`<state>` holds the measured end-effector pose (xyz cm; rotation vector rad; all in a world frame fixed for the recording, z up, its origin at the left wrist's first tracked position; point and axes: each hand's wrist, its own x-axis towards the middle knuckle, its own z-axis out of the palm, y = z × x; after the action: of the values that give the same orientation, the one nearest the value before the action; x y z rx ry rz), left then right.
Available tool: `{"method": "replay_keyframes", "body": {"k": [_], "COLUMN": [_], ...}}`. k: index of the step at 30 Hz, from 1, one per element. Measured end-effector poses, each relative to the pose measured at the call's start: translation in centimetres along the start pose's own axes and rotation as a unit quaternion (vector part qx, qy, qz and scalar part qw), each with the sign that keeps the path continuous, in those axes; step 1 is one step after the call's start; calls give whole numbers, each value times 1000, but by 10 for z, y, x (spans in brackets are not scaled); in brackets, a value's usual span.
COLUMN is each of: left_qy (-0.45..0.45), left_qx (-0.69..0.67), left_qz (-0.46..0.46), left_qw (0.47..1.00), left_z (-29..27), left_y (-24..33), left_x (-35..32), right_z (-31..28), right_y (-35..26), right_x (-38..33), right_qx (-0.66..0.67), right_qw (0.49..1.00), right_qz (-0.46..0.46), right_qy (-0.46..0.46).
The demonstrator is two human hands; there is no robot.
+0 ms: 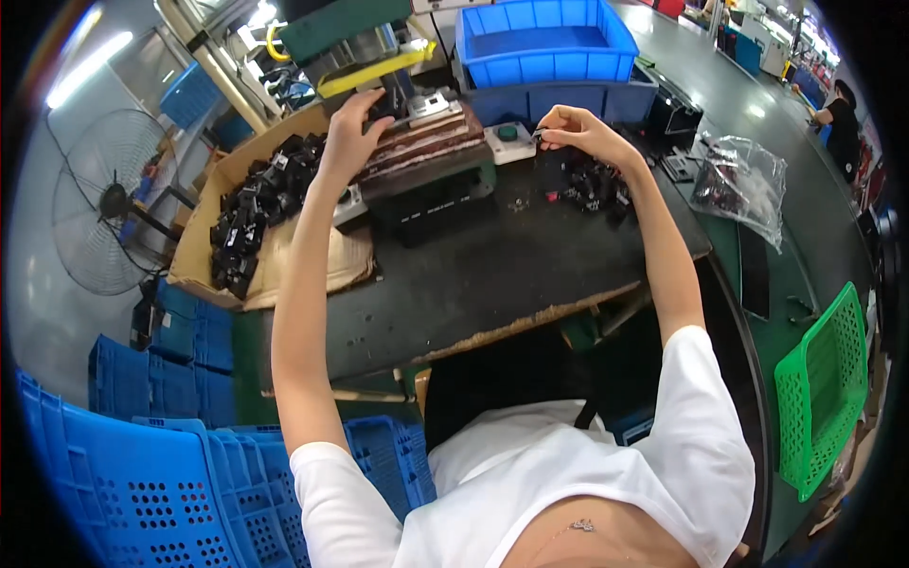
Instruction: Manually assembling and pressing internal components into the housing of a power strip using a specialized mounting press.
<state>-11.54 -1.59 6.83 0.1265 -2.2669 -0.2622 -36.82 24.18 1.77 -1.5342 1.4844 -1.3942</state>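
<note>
In the head view, the small press (379,57) at the far edge of the dark bench (492,275) serves as the landmark. The left hand (352,128) reaches to the fixture block (421,142) just in front of the press, fingers curled down onto a small black part at its near-left corner; whether it truly grips the part I cannot tell, but the hand seems placed there to seat or lift a piece under the ram. The right hand (579,131), to the right of the press, pinches a small black component (540,135) between thumb and fingertips, held just above a loose pile of black parts (592,182) on the bench, likely so the next piece is ready close by. A green push-button in a pale housing (509,140) sits between the fixture and that hand, within easy reach. Left of the press, an open cardboard box (204,237) holds many more black parts (251,222), tilted toward the person. Behind and right of the press stand stacked blue plastic bins (549,47). Farther right lies a clear plastic bag (743,180) with dark contents, crumpled on the green belt (814,218), and a green mesh basket (824,388) stands at the near right. No label is readable.
</note>
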Motion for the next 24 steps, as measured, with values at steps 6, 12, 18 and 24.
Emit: {"method": "replay_keyframes", "body": {"k": [6,12,18,24], "left_qy": [-40,-40,-77,-112], "left_qx": [-42,-83,-128,-159], "left_qz": [3,-4,-123,-125], "left_qw": [998,996,981,973], "left_z": [28,24,14,13], "left_y": [-18,-28,-17,-43], "left_x": [15,14,18,13], "right_z": [-2,-1,-5,0], "right_y": [-4,-2,-1,-5], "right_x": [-3,4,-1,2], "right_qx": [61,60,74,90], "right_qw": [993,990,985,984], "right_qz": [-58,-59,-73,-66], "right_qy": [83,111,135,140]}}
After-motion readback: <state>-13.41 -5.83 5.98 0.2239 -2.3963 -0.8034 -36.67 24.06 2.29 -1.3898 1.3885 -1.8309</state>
